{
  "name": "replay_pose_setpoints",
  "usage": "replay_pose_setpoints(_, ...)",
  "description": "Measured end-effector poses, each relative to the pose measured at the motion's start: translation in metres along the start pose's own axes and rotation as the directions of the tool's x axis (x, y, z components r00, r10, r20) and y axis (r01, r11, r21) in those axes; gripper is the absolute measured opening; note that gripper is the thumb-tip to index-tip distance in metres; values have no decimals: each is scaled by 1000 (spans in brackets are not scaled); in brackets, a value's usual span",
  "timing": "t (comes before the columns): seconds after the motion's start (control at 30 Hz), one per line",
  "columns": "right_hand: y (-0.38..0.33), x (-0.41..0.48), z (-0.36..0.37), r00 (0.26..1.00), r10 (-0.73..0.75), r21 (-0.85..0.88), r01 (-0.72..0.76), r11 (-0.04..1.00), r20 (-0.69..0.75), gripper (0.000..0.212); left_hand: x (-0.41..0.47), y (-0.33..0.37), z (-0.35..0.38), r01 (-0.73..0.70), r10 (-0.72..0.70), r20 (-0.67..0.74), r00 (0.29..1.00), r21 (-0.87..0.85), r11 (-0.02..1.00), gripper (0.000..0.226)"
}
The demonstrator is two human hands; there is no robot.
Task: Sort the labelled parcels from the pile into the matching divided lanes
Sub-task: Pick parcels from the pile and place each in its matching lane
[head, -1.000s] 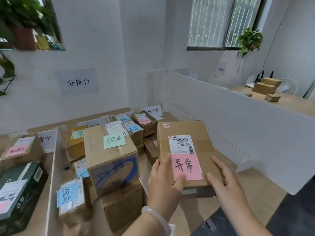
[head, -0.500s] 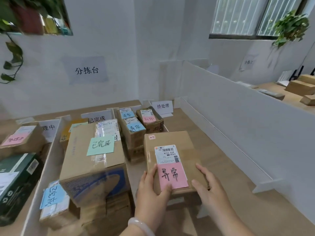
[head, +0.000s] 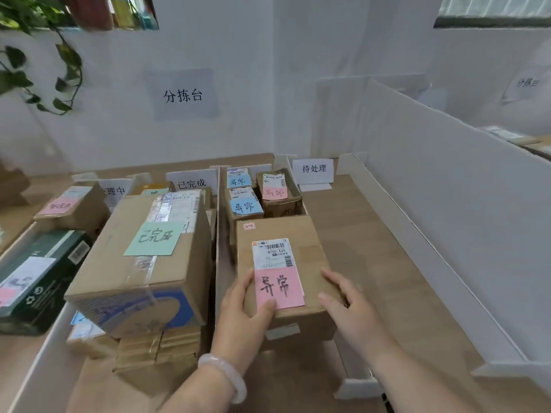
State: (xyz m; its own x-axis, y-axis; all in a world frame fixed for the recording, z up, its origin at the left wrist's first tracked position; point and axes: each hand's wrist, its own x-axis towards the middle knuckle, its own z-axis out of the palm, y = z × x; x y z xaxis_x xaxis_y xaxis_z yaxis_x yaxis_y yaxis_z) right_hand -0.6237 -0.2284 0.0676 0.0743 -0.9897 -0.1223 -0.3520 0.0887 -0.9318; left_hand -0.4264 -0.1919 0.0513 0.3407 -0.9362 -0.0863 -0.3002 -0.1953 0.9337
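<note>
A brown cardboard parcel (head: pixel 286 234) with a barcode label and a pink note sits low in the lane just right of the white divider (head: pixel 217 234). My left hand (head: pixel 244 311) grips its near left corner, thumb on the pink note. My right hand (head: pixel 351 308) holds its near right edge, fingers lying along the side. Behind it in the same lane stand two parcels with blue notes (head: pixel 244 207) and one with a pink note (head: pixel 277 192).
A big box with a green note (head: pixel 143 263) tops a stack in the lane to the left. Further left lie a dark green box (head: pixel 38 278) and a pink-noted parcel (head: pixel 68 204). A white sign (head: pixel 313 169) stands at the back. A tall white partition (head: pixel 447 189) bounds the right.
Both hands have carried the pink-noted parcel forward and down into the lane beside the divider. My view has tilted downward and moved closer.
</note>
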Motion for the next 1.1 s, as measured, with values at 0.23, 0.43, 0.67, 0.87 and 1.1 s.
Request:
replay_pose_setpoints(0.23,27,-14,0,999,22,-44,-19,999,47,40,-14,-21,6,58,-60,24,998,76,995,65)
replay_pose_setpoints(0.43,47,-20,4,988,85,-95,-73,993,131,41,-24,-37,7,115,-121,52,991,94,989,63)
replay_pose_setpoints(0.67,57,-11,20,956,199,-166,-165,972,213,53,-20,-62,7,204,-213,80,974,110,973,65)
replay_pose_setpoints(0.87,62,-3,35,932,236,-214,-180,960,275,58,-10,-83,6,249,-280,134,951,206,946,78)
replay_pose_setpoints(1.1,72,17,36,901,196,-365,-45,930,388,69,22,-84,4,252,-326,194,925,326,911,84)
